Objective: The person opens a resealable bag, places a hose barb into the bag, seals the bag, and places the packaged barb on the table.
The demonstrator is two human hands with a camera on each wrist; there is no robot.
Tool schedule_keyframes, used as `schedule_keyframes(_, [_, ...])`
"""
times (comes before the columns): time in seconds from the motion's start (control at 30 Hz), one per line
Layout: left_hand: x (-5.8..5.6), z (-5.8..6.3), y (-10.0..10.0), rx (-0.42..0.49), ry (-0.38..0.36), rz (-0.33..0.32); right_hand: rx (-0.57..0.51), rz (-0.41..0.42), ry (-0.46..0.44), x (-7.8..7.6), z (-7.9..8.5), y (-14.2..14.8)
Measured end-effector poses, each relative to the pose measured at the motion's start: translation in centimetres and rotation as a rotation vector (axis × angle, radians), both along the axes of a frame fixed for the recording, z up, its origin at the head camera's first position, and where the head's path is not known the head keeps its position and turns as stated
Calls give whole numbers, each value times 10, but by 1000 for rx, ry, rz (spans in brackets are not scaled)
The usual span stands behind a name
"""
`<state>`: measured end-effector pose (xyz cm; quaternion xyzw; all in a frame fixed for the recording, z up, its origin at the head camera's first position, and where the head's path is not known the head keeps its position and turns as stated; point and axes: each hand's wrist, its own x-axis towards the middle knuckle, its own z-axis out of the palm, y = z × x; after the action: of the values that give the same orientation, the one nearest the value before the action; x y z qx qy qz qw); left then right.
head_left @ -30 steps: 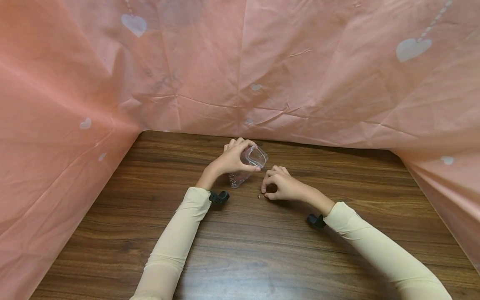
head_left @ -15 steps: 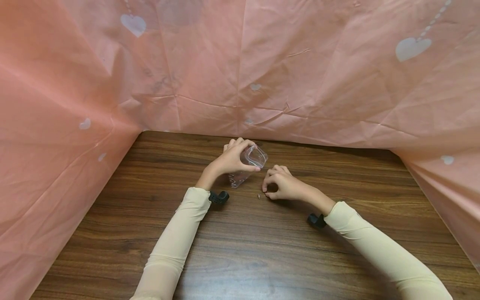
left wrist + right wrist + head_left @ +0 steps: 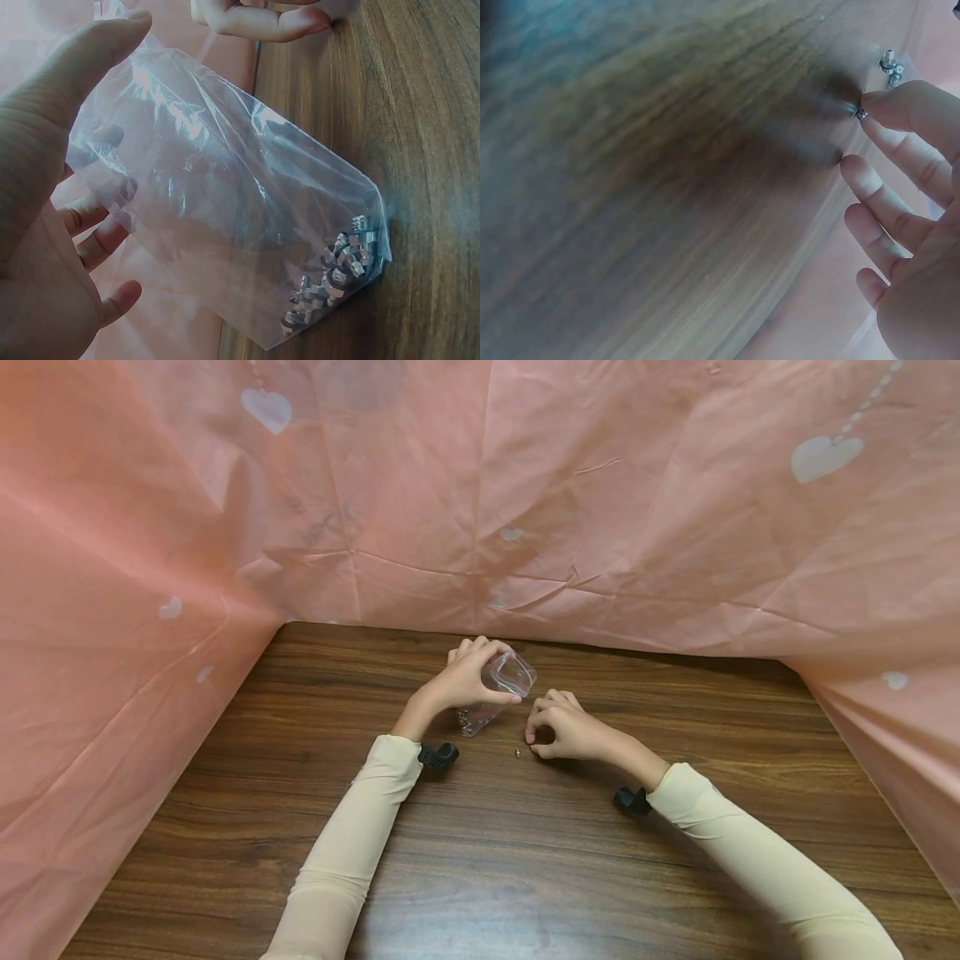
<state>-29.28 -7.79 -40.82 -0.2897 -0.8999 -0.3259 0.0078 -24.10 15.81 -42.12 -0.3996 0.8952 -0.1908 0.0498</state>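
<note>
My left hand (image 3: 461,683) grips a clear zip bag (image 3: 517,673) near its mouth, thumb on one side and fingers on the other. The mouth gapes toward the right hand. Several small shiny metal fittings (image 3: 334,277) lie in the bag's bottom corner, which hangs low at the wooden tabletop. Right of the bag, my right hand (image 3: 567,732) is down at the table. Between its thumb and index fingertip it pinches a small metal fitting (image 3: 861,113), mostly covered by the fingertips. Another loose metal fitting (image 3: 517,753) is on the tabletop just left of that hand.
The dark wood-grain table (image 3: 480,843) spreads under both arms. A pink sheet with pale hearts (image 3: 600,527) hangs along its back and both sides. Each wrist carries a black camera, the left one (image 3: 439,755) close to the tabletop.
Hardly anything differs: the right fingertips have shifted very slightly to the right, away from the loose fitting. The left hand and the bag keep their place.
</note>
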Motion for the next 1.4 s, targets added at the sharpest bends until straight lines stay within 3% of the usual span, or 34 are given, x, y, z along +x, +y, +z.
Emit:
schedule_keyframes(0.73, [0,-1,-1,-7,-8,2,24,-2,29,-2,-1,1])
schedule_keyframes(1.4, [-1,-1,2,-9,-1,5,-32,-74,-11,-12,8,9])
